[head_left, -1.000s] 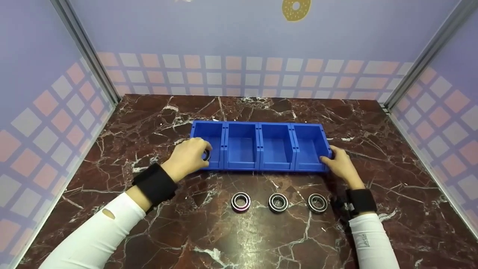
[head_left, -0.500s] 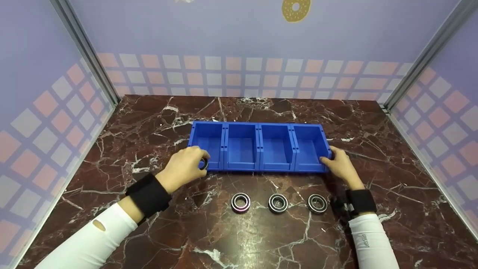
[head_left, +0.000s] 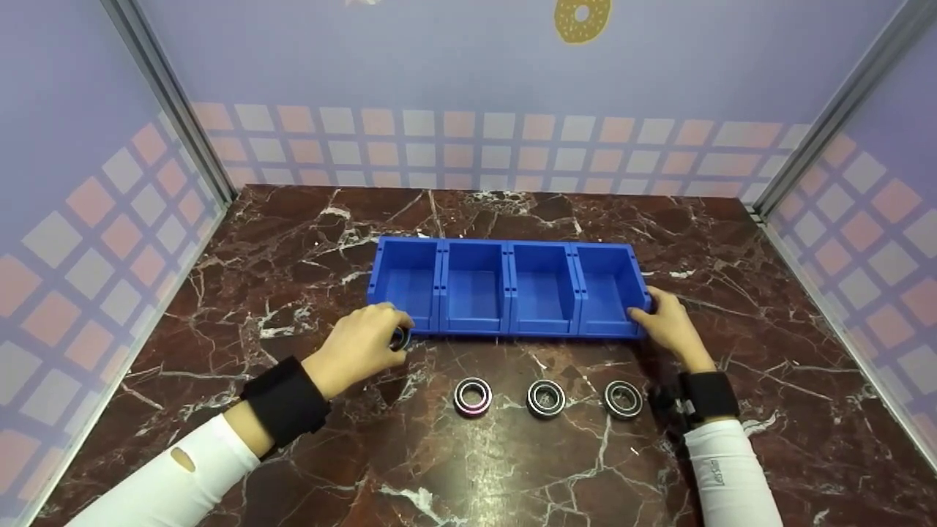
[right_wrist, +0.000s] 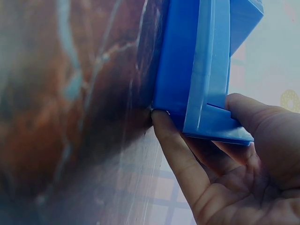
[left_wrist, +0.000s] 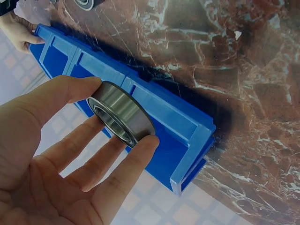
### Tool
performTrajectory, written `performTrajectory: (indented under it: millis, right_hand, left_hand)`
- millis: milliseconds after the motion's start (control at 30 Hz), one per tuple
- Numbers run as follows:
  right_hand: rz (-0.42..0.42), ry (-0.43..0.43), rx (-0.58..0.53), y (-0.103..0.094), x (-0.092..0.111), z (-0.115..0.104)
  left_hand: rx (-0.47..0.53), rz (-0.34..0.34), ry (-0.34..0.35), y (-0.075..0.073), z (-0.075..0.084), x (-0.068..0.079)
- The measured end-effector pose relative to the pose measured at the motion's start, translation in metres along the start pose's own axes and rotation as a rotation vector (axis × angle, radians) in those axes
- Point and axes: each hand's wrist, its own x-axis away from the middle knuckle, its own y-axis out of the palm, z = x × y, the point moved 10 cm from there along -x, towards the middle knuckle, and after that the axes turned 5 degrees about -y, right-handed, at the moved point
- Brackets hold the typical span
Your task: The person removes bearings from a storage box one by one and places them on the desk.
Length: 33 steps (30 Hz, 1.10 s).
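A steel ball bearing (left_wrist: 123, 110) is pinched between the thumb and fingers of my left hand (head_left: 360, 344), at the front of the leftmost compartment. In the left wrist view its ring stands on edge, close over the front wall of the blue bin row (head_left: 472, 326). The row has several joined compartments. My right hand (head_left: 667, 326) grips the row's right front corner; in the right wrist view the thumb (right_wrist: 248, 110) lies over the rim and the fingers curl beneath the outer side.
Three more bearings lie in a line before the bins: a left one (head_left: 473, 397), a middle one (head_left: 546, 399) and a right one (head_left: 624, 400). All rest on a dark red marbled table (head_left: 512, 468). Tiled-pattern walls (head_left: 498, 146) enclose the back and sides.
My left hand has drawn back from above the leftmost compartment toward the front edge, keeping the bearing in its pinch. The right hand and the bins have stayed put.
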Motion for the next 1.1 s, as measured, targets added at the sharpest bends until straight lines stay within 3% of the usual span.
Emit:
performTrajectory:
  millis: [433,1100]
  right_hand:
    - [-0.008,0.011,-0.008,0.001,0.001,0.0]
    - [-0.007,0.019,-0.011,0.001,0.001,0.001]
  left_hand:
    - [-0.009,0.018,0.025,0.007,0.009,0.009]
    - [0.012,-0.028,0.043,0.029,0.008,0.023]
